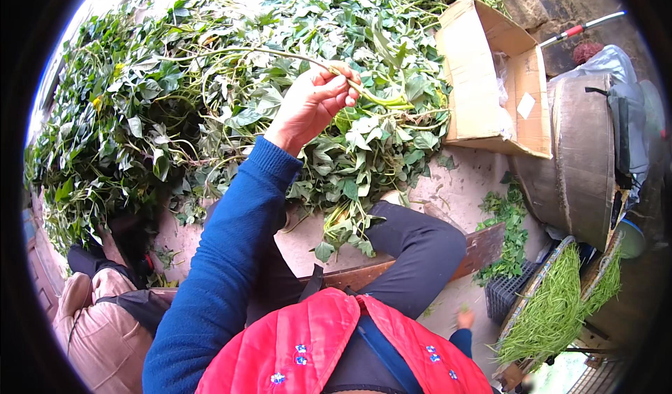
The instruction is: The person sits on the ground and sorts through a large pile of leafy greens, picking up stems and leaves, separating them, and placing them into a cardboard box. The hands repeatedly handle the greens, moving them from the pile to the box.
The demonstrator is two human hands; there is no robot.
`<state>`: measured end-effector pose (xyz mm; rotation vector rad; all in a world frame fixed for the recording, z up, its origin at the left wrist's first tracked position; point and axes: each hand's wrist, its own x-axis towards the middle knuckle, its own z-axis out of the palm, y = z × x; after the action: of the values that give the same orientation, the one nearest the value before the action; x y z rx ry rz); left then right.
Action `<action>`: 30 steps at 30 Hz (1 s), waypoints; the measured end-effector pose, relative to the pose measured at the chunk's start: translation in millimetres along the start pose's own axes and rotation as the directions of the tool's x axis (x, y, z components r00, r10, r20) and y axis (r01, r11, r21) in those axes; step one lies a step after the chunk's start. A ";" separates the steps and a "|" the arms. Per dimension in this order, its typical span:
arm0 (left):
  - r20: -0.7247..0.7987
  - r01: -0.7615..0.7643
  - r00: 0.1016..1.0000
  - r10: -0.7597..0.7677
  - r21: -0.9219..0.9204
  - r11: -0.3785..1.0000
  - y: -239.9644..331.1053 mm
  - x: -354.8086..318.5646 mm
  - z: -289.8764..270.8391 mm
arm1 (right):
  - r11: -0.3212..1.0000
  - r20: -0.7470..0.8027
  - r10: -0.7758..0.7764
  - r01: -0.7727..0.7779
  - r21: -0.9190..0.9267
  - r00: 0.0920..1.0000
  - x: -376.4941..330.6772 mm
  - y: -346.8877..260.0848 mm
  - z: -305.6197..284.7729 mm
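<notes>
Left hand [313, 107]: vine stem [383, 101] is being pinched between thumb and fingers, narrow grip, raised over the near part of the leafy vine pile [150, 103]. Stem is running leftward past the fingers over the foliage; a yellow-green end is sticking out to the right. Whether the left end is being snagged can't be told, leaves are crowding it.

Right hand [464, 318]: being shown small and low at near right, left of the black plastic crate [505, 294]. Wide, narrow or loaded can't be told.

Around: open cardboard box [463, 86] is standing right of the pile. Cut green stems [542, 306] are being held in a round basket at near right, beside the crate. Another person [105, 331] is being seen at near left.

Risks, as judged from here:
- Stem being snapped or stripped, if pulled while tangled.
- Neighbouring vines being dragged along, same cause.
- Stem being dropped, since only a fingertip pinch is being used.
- Leaves being crushed near the bent leg [420, 243], as foliage is hanging down there.
- Stems being spilled at the basket, if the heap is being brushed by the right sleeve.
</notes>
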<state>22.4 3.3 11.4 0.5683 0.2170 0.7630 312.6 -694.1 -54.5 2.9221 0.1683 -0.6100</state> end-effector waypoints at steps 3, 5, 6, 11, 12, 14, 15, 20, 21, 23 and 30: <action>0.034 -0.038 0.999 0.039 -0.034 0.999 -0.8 -3.9 -8.5 | 0.943 0.056 -0.115 0.127 -0.308 0.992 3.5 50.8 16.2; 0.036 0.010 0.999 -0.011 0.036 0.999 1.9 -8.1 -6.1 | 0.937 0.006 -0.253 0.246 -0.248 0.968 25.3 -5.6 4.8; 0.020 0.036 0.999 -0.038 0.108 0.993 4.0 -10.5 -5.1 | 0.974 -0.023 -0.212 0.209 -0.089 0.977 24.7 -83.6 -20.0; 0.060 0.065 0.994 -0.086 0.285 0.956 -2.5 -9.8 -1.6 | 0.471 -0.598 -0.610 0.845 0.255 0.520 -63.4 -398.8 -166.9; 0.084 0.060 0.993 -0.089 0.295 0.953 -4.3 -9.3 -3.2 | 0.325 -0.609 -0.674 0.908 0.264 0.418 -94.2 -445.0 -179.2; 0.122 0.053 0.987 -0.106 0.372 0.927 -4.1 -9.3 -4.6 | 0.069 -0.624 -0.768 0.988 0.141 0.143 -130.3 -507.4 -181.3; 0.122 0.072 0.985 -0.125 0.368 0.927 -5.7 -10.9 -3.8 | -0.041 -0.608 -0.794 0.999 0.035 -0.011 -144.0 -529.2 -179.6; 0.126 0.126 0.972 -0.196 0.423 0.897 6.8 -18.3 -11.2 | 0.025 -0.315 -0.941 0.955 0.295 0.122 -158.4 -581.7 -143.2; 0.105 0.149 0.972 -0.210 0.415 0.898 11.2 -20.5 -12.4 | 0.061 -0.271 -0.944 0.907 0.416 0.187 -157.6 -584.3 -138.8; 0.055 0.196 0.965 -0.258 0.508 0.839 19.0 -25.3 -11.0 | 0.068 -0.201 -0.965 0.898 0.435 0.171 -158.4 -581.6 -130.8; 0.030 0.271 0.948 -0.315 0.438 0.857 9.5 -26.2 -14.0 | 0.136 -0.118 -0.952 0.734 0.666 0.284 -155.5 -569.7 -102.6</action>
<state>-7.2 -3.9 4.7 0.9672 0.3750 0.3820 130.8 -129.3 30.3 2.8080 2.1787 -1.5712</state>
